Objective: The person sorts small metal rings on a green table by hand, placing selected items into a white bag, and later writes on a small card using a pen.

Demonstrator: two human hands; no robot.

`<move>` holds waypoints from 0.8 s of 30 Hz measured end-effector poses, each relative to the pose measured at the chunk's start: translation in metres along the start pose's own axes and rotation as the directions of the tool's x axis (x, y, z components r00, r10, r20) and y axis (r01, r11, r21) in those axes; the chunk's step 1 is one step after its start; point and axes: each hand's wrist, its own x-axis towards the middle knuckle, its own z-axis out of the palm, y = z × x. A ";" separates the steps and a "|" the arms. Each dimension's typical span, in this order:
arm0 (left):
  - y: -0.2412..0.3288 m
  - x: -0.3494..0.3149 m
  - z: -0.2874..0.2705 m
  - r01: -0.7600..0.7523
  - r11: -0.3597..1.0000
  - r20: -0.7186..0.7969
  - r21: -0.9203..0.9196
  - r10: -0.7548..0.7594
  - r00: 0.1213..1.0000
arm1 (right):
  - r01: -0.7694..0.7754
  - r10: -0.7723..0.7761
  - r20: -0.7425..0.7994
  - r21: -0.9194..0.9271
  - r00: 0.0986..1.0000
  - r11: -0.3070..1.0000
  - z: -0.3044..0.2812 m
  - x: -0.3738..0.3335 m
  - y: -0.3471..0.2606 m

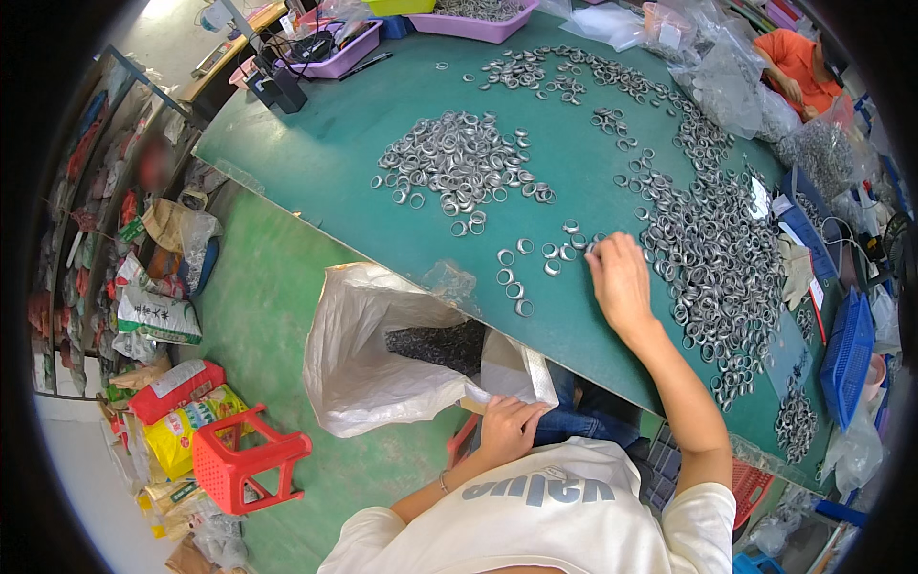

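Note:
My left hand (509, 428) is closed on the rim of a white woven sack (373, 383), whose mouth gapes below the table edge. Dark, small pieces (440, 346) lie inside it, too fine to make out. Over the green table (354, 210) my right hand (620, 277) is bent down, its fingertips together on a metal ring (595, 241) at the end of a loose group of rings (552, 253). Farther left on the table is a heap of similar silver rings (454, 158). A much larger spread of rings (717, 249) covers the table to the right of my right hand.
A red plastic stool (239, 459) stands on the green floor at left, near filled bags (182, 407). Purple trays (478, 21) sit along the table's far side. Blue baskets (846, 354) are at the right. Another person in an orange top (798, 67) is at the far right.

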 end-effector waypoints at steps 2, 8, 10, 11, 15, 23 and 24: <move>0.000 0.000 -0.001 0.000 1.000 0.004 0.004 0.000 1.000 | -0.020 0.020 -0.065 0.002 0.998 1.000 -0.006 0.007 0.007; 0.001 0.002 0.002 -0.014 1.000 -0.005 -0.006 0.014 1.000 | -0.054 0.055 0.009 -0.085 0.998 0.995 0.008 0.003 0.023; 0.001 0.002 0.001 -0.013 1.000 -0.006 -0.005 0.013 1.000 | -0.055 0.055 0.003 -0.061 0.998 0.997 0.004 0.004 0.022; 0.000 0.002 0.001 -0.013 1.000 -0.007 -0.005 0.013 1.000 | -0.059 0.059 0.023 0.001 0.998 0.998 0.002 0.004 0.018; -0.001 0.000 0.001 -0.008 1.000 0.004 0.009 0.008 1.000 | -0.068 0.042 0.087 0.325 0.995 0.943 -0.009 -0.002 -0.020; 0.002 0.004 -0.001 -0.013 1.000 0.016 0.026 0.013 1.000 | 0.050 -0.289 0.279 0.635 0.916 0.771 -0.012 -0.022 -0.093; 0.002 0.004 -0.001 -0.012 1.000 0.017 0.028 0.011 1.000 | 0.053 -0.314 0.278 0.667 0.908 0.743 -0.010 -0.022 -0.092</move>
